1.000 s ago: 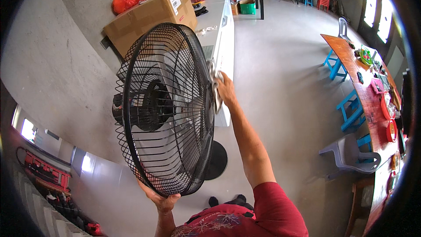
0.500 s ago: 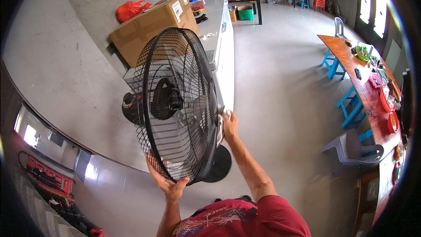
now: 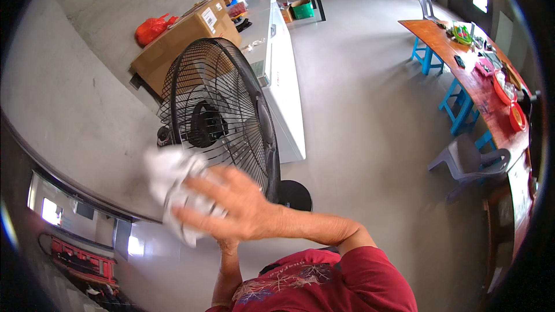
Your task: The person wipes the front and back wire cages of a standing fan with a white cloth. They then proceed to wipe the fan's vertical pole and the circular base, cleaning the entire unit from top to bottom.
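A black standing fan (image 3: 245,101) with a round wire cage stands in front of me, its cage turned to the side. My right hand (image 3: 237,205) is closed on a crumpled white cloth (image 3: 173,188), which is blurred and reaches over the lower near part of the cage. Behind that hand only the wrist of my left hand (image 3: 229,247) shows. Its fingers are hidden, so its grip cannot be made out. The fan's round black base (image 3: 295,195) rests on the floor beyond my right forearm.
Behind the fan, a cardboard box (image 3: 191,34) with a red plastic bag (image 3: 153,30) stands beside a long white chest freezer (image 3: 283,92). To the right are a wooden table (image 3: 430,33) laden with things, blue stools (image 3: 459,107) and a grey plastic chair (image 3: 468,159).
My right hand has brought the cloth from the fan's right side across to its lower left, now covering my left hand. The view has shifted, so the room's objects sit differently.
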Tool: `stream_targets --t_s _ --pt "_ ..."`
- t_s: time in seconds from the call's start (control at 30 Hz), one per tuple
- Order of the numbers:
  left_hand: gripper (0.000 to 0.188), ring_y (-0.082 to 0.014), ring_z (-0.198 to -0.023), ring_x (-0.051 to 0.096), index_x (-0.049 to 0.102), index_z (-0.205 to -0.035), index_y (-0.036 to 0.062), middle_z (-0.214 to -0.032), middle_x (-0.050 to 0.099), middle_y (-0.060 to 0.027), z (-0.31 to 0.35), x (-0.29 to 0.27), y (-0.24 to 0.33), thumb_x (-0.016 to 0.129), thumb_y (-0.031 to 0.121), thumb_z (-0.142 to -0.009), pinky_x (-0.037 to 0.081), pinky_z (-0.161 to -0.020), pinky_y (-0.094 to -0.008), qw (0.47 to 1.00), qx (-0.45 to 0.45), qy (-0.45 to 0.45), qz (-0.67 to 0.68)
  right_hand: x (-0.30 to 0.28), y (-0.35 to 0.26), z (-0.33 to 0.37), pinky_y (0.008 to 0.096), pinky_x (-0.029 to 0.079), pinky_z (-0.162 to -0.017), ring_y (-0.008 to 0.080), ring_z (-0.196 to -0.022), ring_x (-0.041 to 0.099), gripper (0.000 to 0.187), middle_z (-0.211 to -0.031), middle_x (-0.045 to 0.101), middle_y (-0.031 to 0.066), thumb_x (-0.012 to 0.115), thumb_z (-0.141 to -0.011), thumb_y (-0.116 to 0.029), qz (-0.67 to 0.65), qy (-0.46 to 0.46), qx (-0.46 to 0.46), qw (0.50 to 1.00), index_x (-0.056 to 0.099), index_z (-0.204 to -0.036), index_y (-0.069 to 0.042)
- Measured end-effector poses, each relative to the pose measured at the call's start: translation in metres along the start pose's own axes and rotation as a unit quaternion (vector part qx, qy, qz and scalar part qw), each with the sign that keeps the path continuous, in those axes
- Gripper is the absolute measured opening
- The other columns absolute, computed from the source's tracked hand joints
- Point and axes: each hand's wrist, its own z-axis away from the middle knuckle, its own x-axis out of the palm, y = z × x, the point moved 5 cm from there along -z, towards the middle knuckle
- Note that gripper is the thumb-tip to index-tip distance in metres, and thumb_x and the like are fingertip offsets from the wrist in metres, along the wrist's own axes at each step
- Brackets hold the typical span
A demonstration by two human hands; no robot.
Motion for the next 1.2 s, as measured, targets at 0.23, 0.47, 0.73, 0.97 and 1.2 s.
stream_targets --t_s 0.23,0.47,0.73,0.97,1.2 --pt "0.109 -0.0286 -0.131 0.029 0.008 -0.145 0.0014 -0.144 0.025 -0.0159 -0.005 -0.005 -0.005 0.078 0.03 -0.066 0.025 -0.108 -0.0401 1.0 0.023 -0.012 0.01 -0.03 0.064 0.05 0.0403 0.047 -0.076 0.0329 -0.091 0.055 0.045 -0.107 0.055 0.0208 0.061 -0.067 -0.01 0.013 0.105 0.216 0.971 0.061 -0.111 -0.002" --pt "0.102 -0.0315 -0.135 0.023 0.008 -0.146 0.0025 -0.147 0.019 -0.0188 -0.004 -0.008 -0.003 0.071 0.023 -0.067 0.02 -0.111 -0.0451 0.999 0.045 -0.005 -0.03 -0.002 0.172 0.238 0.0385 0.044 -0.084 0.0335 -0.096 0.054 0.042 -0.105 0.051 0.0193 0.053 -0.084 -0.013 0.052 0.105 0.556 0.823 0.049 -0.125 -0.004" --pt "0.103 -0.0309 -0.136 0.022 0.009 -0.145 0.0021 -0.147 0.018 -0.0189 -0.004 -0.005 -0.006 0.071 0.026 -0.067 0.019 -0.111 -0.0455 0.999 0.044 -0.006 -0.011 0.019 0.128 0.374 0.04 0.043 -0.092 0.0369 -0.106 0.057 0.043 -0.11 0.06 0.0259 0.052 -0.082 -0.024 0.002 0.049 0.806 0.59 0.055 -0.119 -0.002" --pt "0.107 -0.0306 -0.135 0.022 0.007 -0.146 0.0049 -0.148 0.018 -0.016 -0.005 -0.003 -0.008 0.075 0.026 -0.066 0.022 -0.109 -0.0458 0.999 0.032 -0.008 0.01 -0.01 0.168 0.212 0.0411 0.044 -0.089 0.0346 -0.105 0.057 0.04 -0.113 0.058 0.0213 0.054 -0.084 -0.02 -0.032 0.095 0.648 0.755 0.053 -0.122 -0.005" --pt "0.108 -0.031 -0.135 0.022 0.006 -0.146 0.0031 -0.148 0.017 -0.0172 -0.003 -0.012 -0.016 0.073 0.024 -0.064 0.018 -0.111 -0.0441 1.0 0.024 0.007 -0.009 -0.016 0.109 0.048 0.0404 0.044 -0.085 0.0311 -0.102 0.049 0.045 -0.111 0.05 0.0176 0.06 -0.075 -0.006 -0.007 0.026 0.255 0.967 0.053 -0.12 -0.008"
